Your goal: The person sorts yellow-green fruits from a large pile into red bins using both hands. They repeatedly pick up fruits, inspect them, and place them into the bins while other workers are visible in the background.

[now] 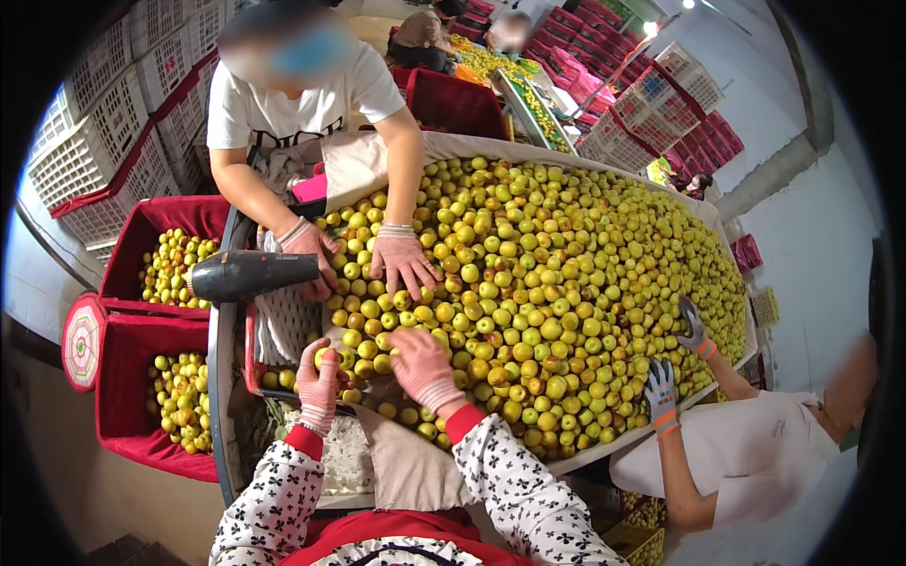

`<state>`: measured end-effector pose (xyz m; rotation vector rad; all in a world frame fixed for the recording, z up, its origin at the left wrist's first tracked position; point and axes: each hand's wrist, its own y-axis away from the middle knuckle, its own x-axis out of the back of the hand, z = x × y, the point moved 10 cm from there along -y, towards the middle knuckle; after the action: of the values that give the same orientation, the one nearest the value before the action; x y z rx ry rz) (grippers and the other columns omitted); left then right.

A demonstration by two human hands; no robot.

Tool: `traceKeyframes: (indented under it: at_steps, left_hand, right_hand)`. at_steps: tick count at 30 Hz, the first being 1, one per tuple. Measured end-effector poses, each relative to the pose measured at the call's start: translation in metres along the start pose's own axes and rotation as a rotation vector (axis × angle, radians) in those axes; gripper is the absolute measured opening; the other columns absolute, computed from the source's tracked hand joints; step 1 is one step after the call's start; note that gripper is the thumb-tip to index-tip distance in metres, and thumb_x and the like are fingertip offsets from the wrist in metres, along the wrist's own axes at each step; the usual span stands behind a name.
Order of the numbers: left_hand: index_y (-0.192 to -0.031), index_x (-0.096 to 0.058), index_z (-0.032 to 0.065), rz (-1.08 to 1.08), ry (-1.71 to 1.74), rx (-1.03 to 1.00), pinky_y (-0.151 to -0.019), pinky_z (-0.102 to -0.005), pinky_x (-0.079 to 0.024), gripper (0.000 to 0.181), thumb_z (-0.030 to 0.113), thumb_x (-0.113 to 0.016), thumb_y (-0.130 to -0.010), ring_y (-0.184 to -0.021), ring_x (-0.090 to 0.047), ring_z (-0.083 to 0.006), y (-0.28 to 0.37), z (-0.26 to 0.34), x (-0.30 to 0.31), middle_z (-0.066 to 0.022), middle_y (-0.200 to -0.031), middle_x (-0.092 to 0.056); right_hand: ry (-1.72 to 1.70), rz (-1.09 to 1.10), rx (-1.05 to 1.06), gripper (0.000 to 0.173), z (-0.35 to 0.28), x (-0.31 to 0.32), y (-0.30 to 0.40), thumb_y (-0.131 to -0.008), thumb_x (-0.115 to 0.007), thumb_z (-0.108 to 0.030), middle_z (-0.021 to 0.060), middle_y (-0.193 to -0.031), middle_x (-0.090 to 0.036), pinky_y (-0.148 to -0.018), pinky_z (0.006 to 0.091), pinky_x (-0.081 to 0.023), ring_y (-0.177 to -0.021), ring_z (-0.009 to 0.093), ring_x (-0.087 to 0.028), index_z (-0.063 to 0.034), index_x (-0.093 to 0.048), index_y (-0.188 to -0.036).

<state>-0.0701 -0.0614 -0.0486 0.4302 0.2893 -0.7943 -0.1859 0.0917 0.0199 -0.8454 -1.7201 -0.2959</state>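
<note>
A broad pile of green-yellow jujube-like fruits (pixel 545 283) covers the cloth-lined sorting table before me. My left hand (pixel 318 385), in a red-and-white striped glove, holds a yellow-green fruit (pixel 322 356) between thumb and fingers at the near left end of the pile. Over fruits to its right lies my right hand (pixel 423 368), in a matching glove; its fingertips are blurred, and whether it grips a fruit cannot be told. A black hair dryer (pixel 255 274) is fixed at the table's left end, beyond my left hand, above a white perforated basket (pixel 287 325).
Across the table a person's gloved hands (pixel 403 258) rest on the fruits. Another person's grey gloved hands (pixel 662 396) are at the right edge. Red-lined crates (pixel 120 403) with fruits stand left, near a round stool (pixel 83 341). Stacked white crates (pixel 106 148) rise behind.
</note>
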Motion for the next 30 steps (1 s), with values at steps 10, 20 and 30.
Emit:
traceKeyframes:
  at_steps: [10, 20, 30]
  left_hand:
    - [-0.126, -0.052, 0.0068, -0.026, 0.0, 0.028, -0.052, -0.027, -0.055, 0.034, 0.025, -0.06, -0.098, -0.058, -0.056, -0.0096, 0.004, 0.006, -0.008, -0.0026, -0.081, -0.057]
    - [-0.127, -0.051, 0.0083, -0.019, 0.073, 0.081, -0.054, -0.027, -0.055, 0.033, 0.017, -0.062, -0.096, -0.061, -0.058, -0.0101, 0.008, 0.004, -0.009, -0.0041, -0.085, -0.059]
    - [-0.128, -0.051, 0.0084, -0.021, 0.097, 0.108, -0.056, -0.0269, -0.055, 0.035, 0.017, -0.062, -0.096, -0.062, -0.058, -0.0101, 0.007, 0.001, -0.006, -0.0031, -0.088, -0.059]
  right_hand:
    - [0.113, 0.048, -0.185, 0.017, 0.069, -0.014, -0.1, -0.087, -0.062, -0.026, 0.0011, -0.109, -0.066, -0.088, 0.0399, -0.05, -0.102, 0.026, -0.059, -0.0187, -0.07, -0.1]
    - [0.233, -0.08, -0.108, 0.03, 0.057, -0.042, -0.128, -0.079, -0.071, -0.032, 0.0, -0.11, -0.061, -0.093, 0.0418, -0.046, -0.104, 0.027, -0.055, -0.0243, -0.068, -0.108]
    - [0.324, -0.35, -0.107, 0.051, 0.023, -0.064, -0.136, -0.078, -0.069, -0.04, 0.001, -0.13, -0.049, -0.101, 0.0461, -0.037, -0.12, 0.026, -0.044, -0.0276, -0.06, -0.126]
